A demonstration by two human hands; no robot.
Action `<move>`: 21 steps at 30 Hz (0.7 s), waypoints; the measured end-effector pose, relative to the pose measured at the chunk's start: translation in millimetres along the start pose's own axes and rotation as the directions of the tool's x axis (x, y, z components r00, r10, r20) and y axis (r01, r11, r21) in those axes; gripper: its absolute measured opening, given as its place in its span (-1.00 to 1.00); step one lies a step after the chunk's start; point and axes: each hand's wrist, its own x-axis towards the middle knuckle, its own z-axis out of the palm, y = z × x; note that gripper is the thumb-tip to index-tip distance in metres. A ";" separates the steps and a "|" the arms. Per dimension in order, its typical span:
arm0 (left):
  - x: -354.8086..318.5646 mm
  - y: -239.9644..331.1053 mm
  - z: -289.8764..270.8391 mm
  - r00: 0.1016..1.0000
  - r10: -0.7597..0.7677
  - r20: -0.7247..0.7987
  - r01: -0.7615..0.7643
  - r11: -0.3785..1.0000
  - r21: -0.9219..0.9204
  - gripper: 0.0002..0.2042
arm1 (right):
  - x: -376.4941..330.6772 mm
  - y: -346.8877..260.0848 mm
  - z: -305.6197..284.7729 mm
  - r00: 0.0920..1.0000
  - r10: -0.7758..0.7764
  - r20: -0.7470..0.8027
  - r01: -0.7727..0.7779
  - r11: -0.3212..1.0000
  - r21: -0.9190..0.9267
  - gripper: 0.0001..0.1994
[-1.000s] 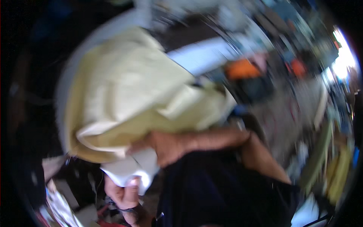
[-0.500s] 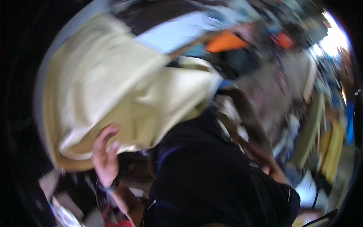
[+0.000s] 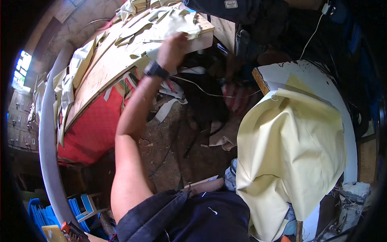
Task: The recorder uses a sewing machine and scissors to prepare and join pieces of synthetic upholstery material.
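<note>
My left hand (image 3: pixel 172 51), with a dark watch on its wrist, reaches out over the near edge of a wooden worktable. It is at the edge of pale cream fabric scraps (image 3: pixel 171 26) lying there. Its fingers are mostly hidden behind the back of the hand, so I cannot tell whether they touch or grip the cloth. A large cream sheet of smooth, leather-like fabric (image 3: pixel 290 149) with a seam line drapes in folds over a white board (image 3: pixel 350 133) on my right. No hand is on that sheet. My right hand does not show.
The long worktable (image 3: pixel 98 88) runs along the left, with red cloth (image 3: pixel 92 133) beneath it. A grey roll (image 3: pixel 50 133) stands at the far left, near blue slatted items (image 3: pixel 42 213). A white cord (image 3: pixel 201 89) crosses the cluttered middle. Dark bags (image 3: pixel 225 10) sit at the back.
The view has swung round. The cream sheet, earlier at the left near my spread left hand, now drapes on the right. My left arm is stretched forward to the worktable; my right arm has left view.
</note>
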 end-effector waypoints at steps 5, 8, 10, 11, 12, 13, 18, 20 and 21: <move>41.1 -124.5 -7.6 0.939 -0.332 0.087 0.230 0.797 0.558 -0.54 | -41.3 -15.9 -9.5 0.993 0.117 0.003 -0.117 0.993 -0.009 -0.75; 59.4 -201.8 -11.5 0.804 -0.594 -0.030 0.506 0.657 0.558 -0.49 | -59.9 -29.7 -10.3 0.982 0.188 -0.007 -0.188 0.982 -0.013 -0.75; 56.1 -272.5 -66.0 0.753 -0.658 0.006 0.524 0.605 0.599 -0.45 | -61.3 -39.9 -5.4 0.981 0.193 0.002 -0.193 0.981 0.001 -0.75; 51.5 -299.1 -92.5 0.725 -0.689 -0.002 0.530 0.556 0.641 -0.44 | -58.8 -45.1 -1.1 0.982 0.186 0.013 -0.186 0.982 0.013 -0.75; 54.5 -281.1 -56.5 0.624 -0.731 0.276 0.150 0.459 0.875 -0.45 | -66.4 -51.1 -4.6 0.968 0.249 -0.012 -0.249 0.969 -0.006 -0.75; 52.5 -277.3 -13.6 0.622 -0.716 0.315 0.150 0.505 0.850 -0.45 | -73.1 -57.2 -7.8 0.951 0.308 -0.034 -0.309 0.951 -0.021 -0.75; 30.2 -315.3 -44.3 0.534 -0.838 -0.115 0.654 0.323 0.684 -0.35 | -63.6 -90.4 -9.4 0.931 0.365 0.015 -0.365 0.931 -0.035 -0.75; 58.6 -201.8 -4.6 0.492 -0.870 -0.020 0.655 0.355 0.667 -0.28 | -77.3 -103.1 -19.8 0.887 0.461 -0.018 -0.462 0.886 -0.050 -0.75; 57.6 -197.8 -22.0 0.529 -0.846 -0.066 0.654 0.357 0.667 -0.23 | -76.8 -110.3 -19.7 0.887 0.463 0.006 -0.462 0.886 -0.049 -0.74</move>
